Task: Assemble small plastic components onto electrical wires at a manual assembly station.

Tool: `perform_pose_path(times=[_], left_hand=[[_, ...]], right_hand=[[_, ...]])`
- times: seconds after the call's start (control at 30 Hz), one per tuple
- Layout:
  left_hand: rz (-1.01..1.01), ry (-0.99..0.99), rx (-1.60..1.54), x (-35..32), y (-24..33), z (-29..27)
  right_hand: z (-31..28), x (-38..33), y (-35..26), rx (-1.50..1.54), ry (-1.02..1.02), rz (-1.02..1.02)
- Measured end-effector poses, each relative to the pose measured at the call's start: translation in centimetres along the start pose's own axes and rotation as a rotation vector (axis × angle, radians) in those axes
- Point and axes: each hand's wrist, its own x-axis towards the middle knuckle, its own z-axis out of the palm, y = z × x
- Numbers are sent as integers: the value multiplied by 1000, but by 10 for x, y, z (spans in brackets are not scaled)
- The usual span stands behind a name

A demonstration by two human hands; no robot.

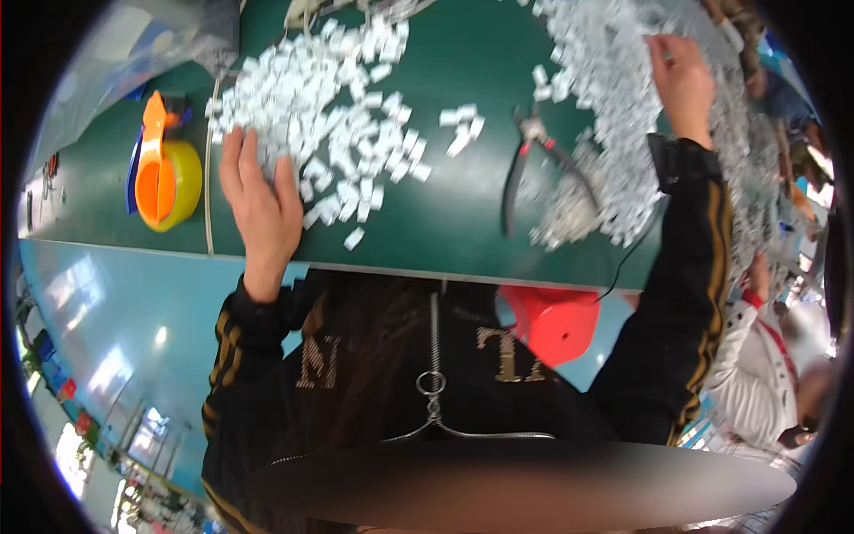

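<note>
My left hand (260, 200) rests at the near edge of a heap of small white plastic pieces (294, 84), fingers stretched and thumb apart, holding nothing. Its fingertips touch or hover just over the heap; which, I cannot tell. On the right, my right hand (685, 84) reaches over a large spread of clear, whitish small parts (614, 133). Its fingers are bent in toward the thumb, and whatever is between them is too small to make out. Between both hands lie diagonal cutting pliers (534, 133) with black and red handles, jaws pointing away from me.
A tape dispenser (158, 182), orange with yellow tape, stands left of a pale cord (212, 169). Several white pieces (463, 125) lie apart mid-table. A clear bag (124, 71) bulges at far left. Below the table edge shows a red stool (560, 329). Another person (756, 374) sits at right.
</note>
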Motion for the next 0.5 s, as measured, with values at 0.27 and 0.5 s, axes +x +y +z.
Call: perform_pose_path(times=[0.27, 0.5], left_hand=[[258, 238, -5, 8, -21, -5], [439, 149, 34, -26, -11, -13]], right_hand=[[-165, -95, -159, 148, -390, 206], [-173, -243, -264, 1025, -705, 445]])
